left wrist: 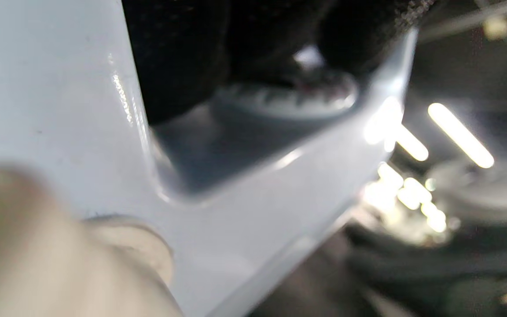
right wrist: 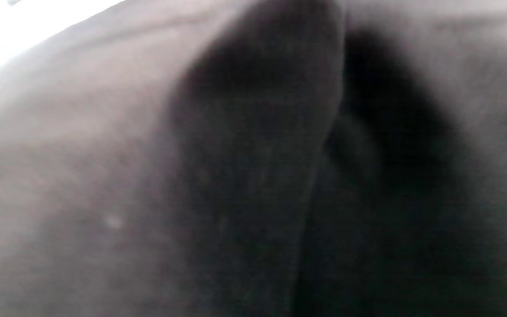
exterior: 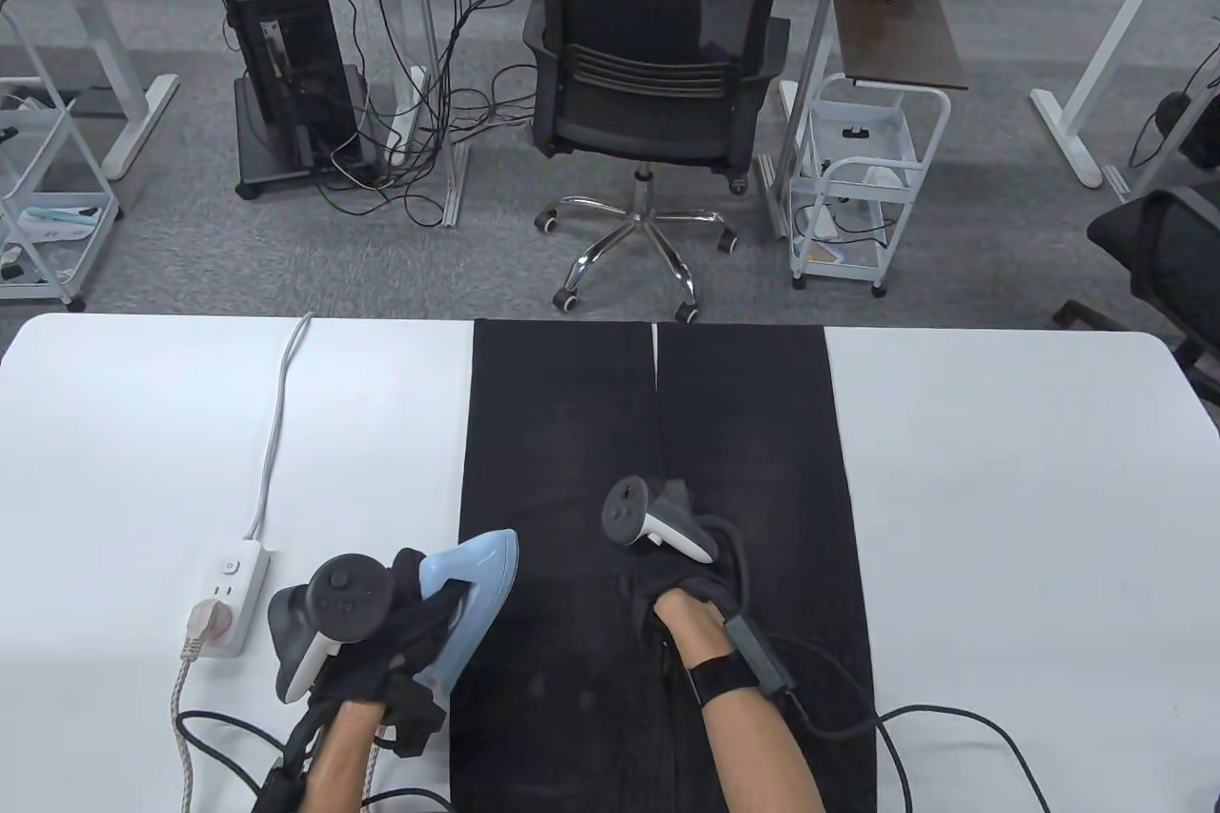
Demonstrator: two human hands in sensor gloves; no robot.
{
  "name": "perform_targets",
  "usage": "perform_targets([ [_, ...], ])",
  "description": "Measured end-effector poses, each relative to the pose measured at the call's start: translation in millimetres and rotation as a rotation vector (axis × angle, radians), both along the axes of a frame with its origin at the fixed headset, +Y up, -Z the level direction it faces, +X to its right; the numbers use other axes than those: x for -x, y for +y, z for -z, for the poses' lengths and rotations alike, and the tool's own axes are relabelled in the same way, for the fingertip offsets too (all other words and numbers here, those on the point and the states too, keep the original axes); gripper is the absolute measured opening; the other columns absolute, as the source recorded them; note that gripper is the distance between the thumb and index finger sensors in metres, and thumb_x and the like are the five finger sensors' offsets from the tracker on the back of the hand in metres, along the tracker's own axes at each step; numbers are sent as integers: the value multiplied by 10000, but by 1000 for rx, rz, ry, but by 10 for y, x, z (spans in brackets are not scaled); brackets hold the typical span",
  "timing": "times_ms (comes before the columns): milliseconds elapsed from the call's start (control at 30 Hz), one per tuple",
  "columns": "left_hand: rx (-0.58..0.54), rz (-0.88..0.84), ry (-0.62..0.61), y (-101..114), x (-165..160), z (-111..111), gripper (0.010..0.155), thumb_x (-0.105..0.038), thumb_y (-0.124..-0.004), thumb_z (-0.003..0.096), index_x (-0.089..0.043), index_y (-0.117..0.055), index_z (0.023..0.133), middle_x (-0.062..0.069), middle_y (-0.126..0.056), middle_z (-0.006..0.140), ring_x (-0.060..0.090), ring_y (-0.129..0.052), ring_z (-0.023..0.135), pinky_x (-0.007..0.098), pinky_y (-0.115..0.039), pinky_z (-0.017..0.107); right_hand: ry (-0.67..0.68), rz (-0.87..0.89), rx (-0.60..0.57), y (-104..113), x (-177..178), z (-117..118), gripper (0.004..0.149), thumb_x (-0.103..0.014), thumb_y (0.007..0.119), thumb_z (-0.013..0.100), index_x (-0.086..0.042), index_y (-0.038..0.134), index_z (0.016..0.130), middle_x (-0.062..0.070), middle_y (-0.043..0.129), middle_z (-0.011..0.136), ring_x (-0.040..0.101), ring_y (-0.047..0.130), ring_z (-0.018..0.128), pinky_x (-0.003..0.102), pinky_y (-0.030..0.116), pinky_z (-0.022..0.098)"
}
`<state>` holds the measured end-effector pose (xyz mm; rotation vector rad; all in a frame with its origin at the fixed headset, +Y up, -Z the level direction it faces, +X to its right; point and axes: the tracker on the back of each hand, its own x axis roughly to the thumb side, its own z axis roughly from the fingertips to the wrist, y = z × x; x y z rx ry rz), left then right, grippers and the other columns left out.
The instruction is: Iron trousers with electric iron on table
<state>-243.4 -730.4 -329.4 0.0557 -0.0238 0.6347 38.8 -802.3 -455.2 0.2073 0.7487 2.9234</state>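
Spanning the tabletop (exterior: 1001, 489) from its far edge to its near edge, the black trousers (exterior: 572, 432) lie flat down the middle, legs side by side with a thin pale gap between them at the far edge. That lay gives the iron a long straight run along each leg, which looks deliberate.

The electric iron (exterior: 467, 599), pale blue, sits at the left side of the trousers close to the near edge, nose pointing toward the far edge. It appears tilted, so whether the soleplate is flat on the cloth cannot be told. The left wrist view shows only its blue body, blurred.

The left hand (exterior: 381, 632) grips the iron's handle, fingers wrapped round it. Judgement: the pass up the left leg is starting or about to.

The right hand (exterior: 691, 579) rests on the trousers near the fork of the legs, toward the near edge, holding nothing; how far its fingers spread cannot be told. It probably pins the cloth so the iron does not drag it. The right wrist view shows only dark fabric.

A white power strip (exterior: 229, 594) lies near the near-left corner with a plug in it, and its grey cable (exterior: 276, 432) runs to the far edge. Sitting on the iron's side, it keeps the cord off the trousers.
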Motion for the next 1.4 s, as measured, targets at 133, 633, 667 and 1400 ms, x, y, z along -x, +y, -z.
perform_targets([
  [133,3,-12,19,1,41,11,384,-453,-808,564,-115,-795,745,-32,-967,421,127,-1011,331,470,-871,475,12,-61,52,-232,30,-24,704,-485,375,587,-161,-26,1065,189,-123,1077,551,17,973,783,240,621],
  [633,31,42,15,-30,-22,11,383,-451,-811,566,-112,-796,746,-30,-967,421,128,-1010,327,468,-872,469,107,-104,47,-285,-20,-810,708,-491,308,573,-125,-45,1065,240,-139,1067,605,6,948,767,226,617],
  [667,33,46,12,-32,-31,10,384,-451,-811,566,-112,-796,746,-30,-968,421,128,-1011,327,468,-872,469,113,-106,51,-283,-24,-857,712,-492,310,573,-120,-47,1064,244,-138,1065,609,6,946,768,229,618],
  [1400,241,558,-385,-233,-1384,-268,407,-450,-824,571,-95,-798,769,-15,-979,436,144,-1011,333,474,-868,462,243,28,-16,42,-560,-1357,703,-418,487,623,-112,73,1103,236,25,1140,583,149,1005,777,323,641],
])
